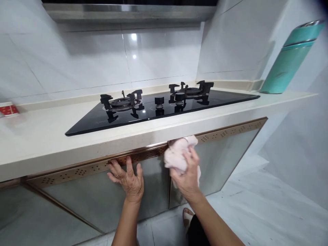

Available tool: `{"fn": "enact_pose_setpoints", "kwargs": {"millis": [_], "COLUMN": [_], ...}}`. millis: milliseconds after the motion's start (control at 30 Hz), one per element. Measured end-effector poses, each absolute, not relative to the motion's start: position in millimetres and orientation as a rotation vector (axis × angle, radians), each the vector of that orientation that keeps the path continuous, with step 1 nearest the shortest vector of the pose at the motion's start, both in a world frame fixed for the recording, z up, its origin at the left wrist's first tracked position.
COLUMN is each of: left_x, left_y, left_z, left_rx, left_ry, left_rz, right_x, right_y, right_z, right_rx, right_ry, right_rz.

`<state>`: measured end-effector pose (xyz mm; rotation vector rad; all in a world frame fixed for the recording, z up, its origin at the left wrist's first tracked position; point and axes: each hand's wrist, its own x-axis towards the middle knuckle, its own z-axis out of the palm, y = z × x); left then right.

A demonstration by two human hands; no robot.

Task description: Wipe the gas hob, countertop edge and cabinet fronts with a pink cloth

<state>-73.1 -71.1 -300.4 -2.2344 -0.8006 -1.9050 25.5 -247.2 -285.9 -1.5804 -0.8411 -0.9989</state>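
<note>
A pale pink cloth (176,155) is bunched in my right hand (188,172), which presses it against the perforated top trim where two cabinet doors meet. My left hand (130,179) holds nothing; its fingers are spread, with the tips on the copper-coloured trim (146,154) of the left cabinet door (84,191). The right cabinet door (217,164), with a greenish-grey panel, is partly covered by the cloth and my right hand. Some blur softens the cloth and the right fingers.
Above the doors runs a cream countertop (46,136) with a black glass gas hob (151,112) set in it. A teal flask (289,61) stands at the right end, and a red-and-white cup (9,109) at the far left. A range hood (128,13) hangs overhead.
</note>
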Motion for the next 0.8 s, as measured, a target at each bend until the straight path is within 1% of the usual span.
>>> {"fn": "enact_pose_setpoints", "kwargs": {"millis": [67,233,333,433,533,600,633,700,800], "left_x": [-71.1,-71.6,-72.2,-71.3,-69.1,-67.2,-66.2,-64.2,-61.3], "left_y": [-69.3,-73.3,-76.4,-80.3,-83.6,-84.5,-84.5,-83.5,-81.4], "left_z": [-304.9,-307.9,-310.4,-313.1,-314.2,-314.9,-315.4,-317.1,-319.2], "left_rx": [-2.25,-2.337,-2.373,-2.375,-2.324,-2.306,-2.312,-2.341,-2.355], "left_ry": [-0.811,-0.883,-0.946,-0.942,-0.888,-0.876,-0.887,-0.932,-0.981], "left_rz": [-1.906,-1.945,-1.961,-1.95,-1.942,-1.95,-1.954,-1.959,-1.976], "right_x": [20.8,7.5,15.9,44.1,93.4,134.5,156.0,198.3,251.6], "right_y": [-226.0,-196.6,-205.1,-230.6,-268.3,-298.4,-314.7,-349.3,-399.8], "right_z": [-293.3,-340.5,-341.4,-323.0,-305.0,-298.0,-295.7,-291.5,-283.4], "right_rx": [-1.644,-1.608,-1.612,-1.665,-1.737,-1.763,-1.754,-1.724,-1.676], "right_ry": [-0.975,-1.419,-1.441,-1.226,-0.818,-0.408,-0.302,-0.15,0.022], "right_rz": [-1.072,-1.197,-1.18,-1.168,-1.151,-1.009,-0.977,-0.894,-0.677]}}
